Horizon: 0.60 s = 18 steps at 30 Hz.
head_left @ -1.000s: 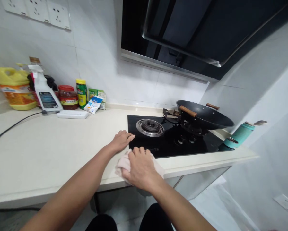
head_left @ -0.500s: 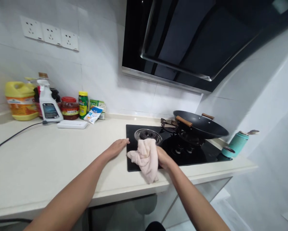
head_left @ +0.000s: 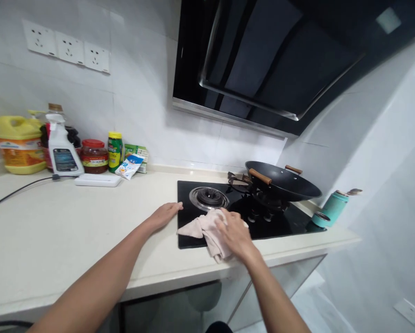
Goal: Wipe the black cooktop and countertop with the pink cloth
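A pale pink cloth (head_left: 212, 231) lies spread over the front left part of the black glass gas hob (head_left: 290, 225), one corner hanging at the hob's front edge. On top of it is my right hand (head_left: 235, 231), fingers curved and gripping it. My left hand (head_left: 165, 216) rests flat on the cream countertop (head_left: 89, 236), its fingertips at the hob's left edge, holding nothing. Just behind the cloth is the bare left burner (head_left: 209, 198). The right hand's palm and part of the cloth beneath it are hidden.
A black wok (head_left: 287, 182) with wooden handles sits over the right burner. Beside the hob's right end stands a teal container (head_left: 335, 208). Back left are a yellow jug (head_left: 20, 145), a spray bottle (head_left: 63, 150), a red-lidded jar (head_left: 94, 157) and packets. A black range hood (head_left: 249, 60) hangs above.
My right hand has gone from holding the bunched, raised cloth at its side to pressing on top of it, flatter on the hob. My left hand stays at the hob's edge. The view has shifted slightly.
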Each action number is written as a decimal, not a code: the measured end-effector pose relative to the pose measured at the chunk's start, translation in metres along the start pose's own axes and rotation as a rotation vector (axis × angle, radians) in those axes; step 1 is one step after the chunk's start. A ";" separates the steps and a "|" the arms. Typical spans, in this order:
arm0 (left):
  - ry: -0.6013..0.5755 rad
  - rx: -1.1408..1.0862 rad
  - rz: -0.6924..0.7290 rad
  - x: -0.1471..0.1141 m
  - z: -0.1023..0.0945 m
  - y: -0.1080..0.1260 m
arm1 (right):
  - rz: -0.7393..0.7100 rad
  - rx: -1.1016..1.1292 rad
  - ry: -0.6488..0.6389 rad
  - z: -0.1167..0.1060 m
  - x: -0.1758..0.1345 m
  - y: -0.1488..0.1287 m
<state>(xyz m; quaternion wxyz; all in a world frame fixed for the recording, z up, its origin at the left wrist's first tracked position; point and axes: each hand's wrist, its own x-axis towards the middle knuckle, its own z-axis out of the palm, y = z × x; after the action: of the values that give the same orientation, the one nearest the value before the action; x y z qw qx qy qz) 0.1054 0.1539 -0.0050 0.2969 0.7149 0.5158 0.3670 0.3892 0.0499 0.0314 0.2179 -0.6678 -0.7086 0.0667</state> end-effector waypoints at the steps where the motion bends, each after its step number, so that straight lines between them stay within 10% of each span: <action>1: 0.002 0.011 0.006 0.000 0.000 0.001 | -0.008 -0.020 -0.055 0.007 0.001 -0.018; 7: 0.021 0.108 0.059 -0.004 -0.001 0.006 | -0.274 -0.101 -0.114 0.045 0.016 -0.060; 18: 0.021 0.336 0.119 -0.012 0.008 0.012 | 0.076 -0.260 0.043 0.031 0.078 0.066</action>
<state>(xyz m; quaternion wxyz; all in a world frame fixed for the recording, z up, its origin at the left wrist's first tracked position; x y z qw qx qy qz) 0.1156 0.1387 -0.0020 0.1457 0.7797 0.5298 0.3003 0.4360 0.1385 -0.0049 0.1419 -0.7181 -0.6806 -0.0321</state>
